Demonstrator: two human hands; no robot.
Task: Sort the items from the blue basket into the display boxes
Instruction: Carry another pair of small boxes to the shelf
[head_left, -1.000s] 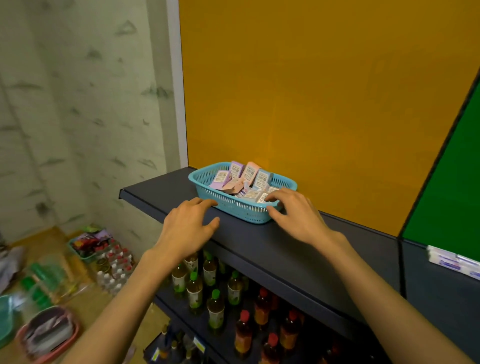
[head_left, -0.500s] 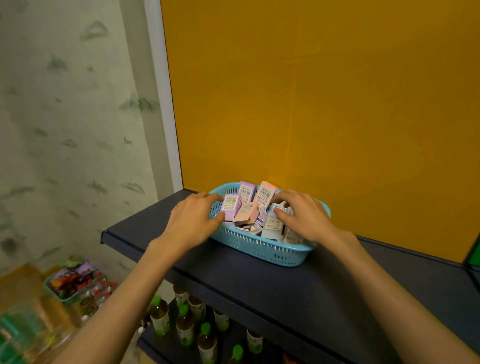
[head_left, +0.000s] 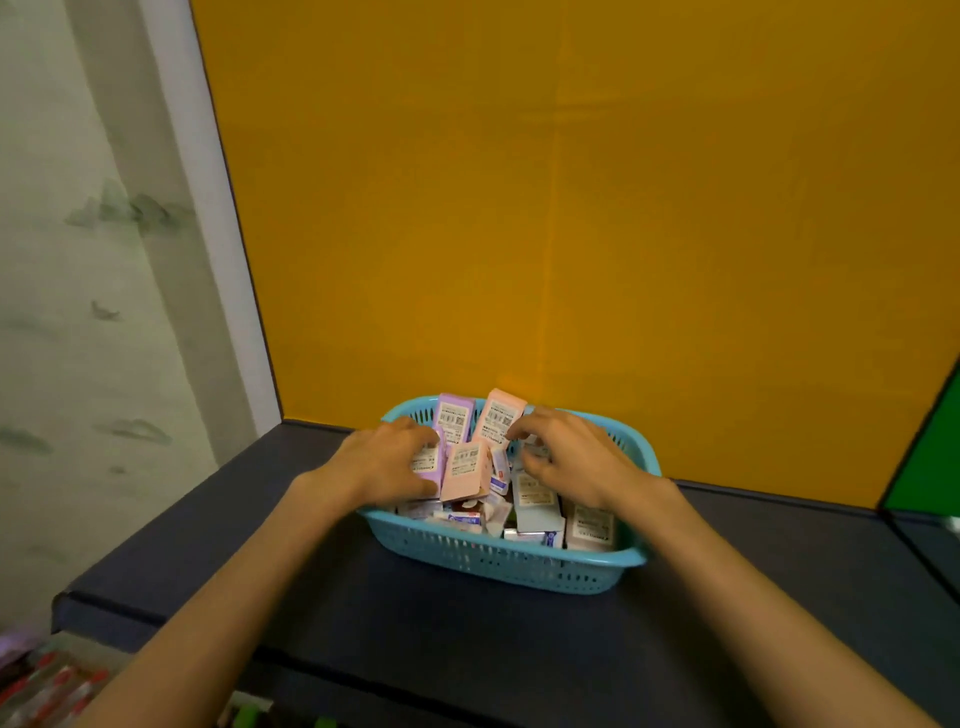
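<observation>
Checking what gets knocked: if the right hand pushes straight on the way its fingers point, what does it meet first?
Probably the upright pink box: the right hand points left across the blue basket, fingertips nearly on it. Depth is unclear.

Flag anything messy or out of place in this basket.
The small boxes in the blue basket lie jumbled, some upright, some flat. Nothing has spilled onto the dark shelf.

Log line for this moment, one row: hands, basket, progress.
left hand: grips lilac packet | right hand: fingers curled over packets, grip unclear | blue basket: on dark shelf, full | display boxes: not in view
</observation>
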